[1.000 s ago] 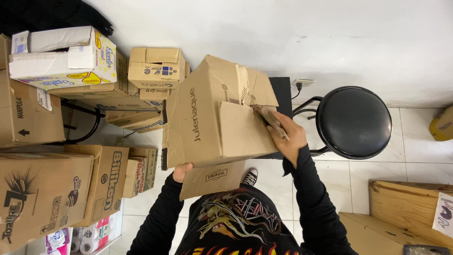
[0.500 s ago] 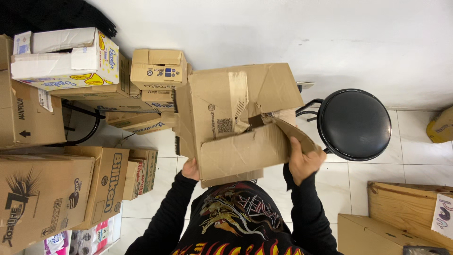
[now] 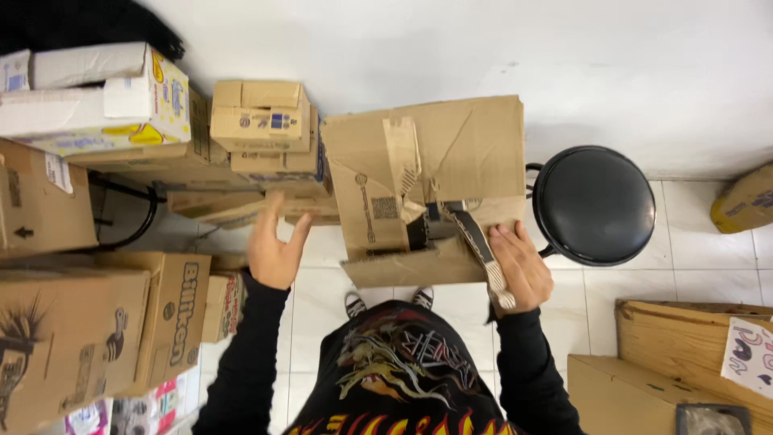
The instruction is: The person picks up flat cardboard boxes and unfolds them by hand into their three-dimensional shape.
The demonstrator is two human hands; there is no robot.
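Since half a second ago my left hand [image 3: 276, 250] has come off the worn brown cardboard box [image 3: 431, 189] and now hangs open beside it, fingers spread, touching nothing, near the stack of small brown cartons [image 3: 262, 129] against the wall. Only my right hand [image 3: 522, 270] carries the box now: the fingers are closed over its lower right edge, and I judge they also pinch the strip of brown packing tape [image 3: 481, 254] that trails off the flap and down past my wrist. The box sits in the air in front of my chest, over the white tiled floor [image 3: 314, 298], its top flaps torn and partly lifted, a dark gap showing where the seam has opened. Just to its right stands the round black stool [image 3: 594, 205], apart from the box but close.

What worries me is the one-sided hold. With the weight hanging from one corner, I think the box could swing down to the left and slip out, or the soft, creased cardboard could fold under my fingers. If the tape is part of what I am gripping, it may peel further and give way. A swing to the right could also knock the stool.
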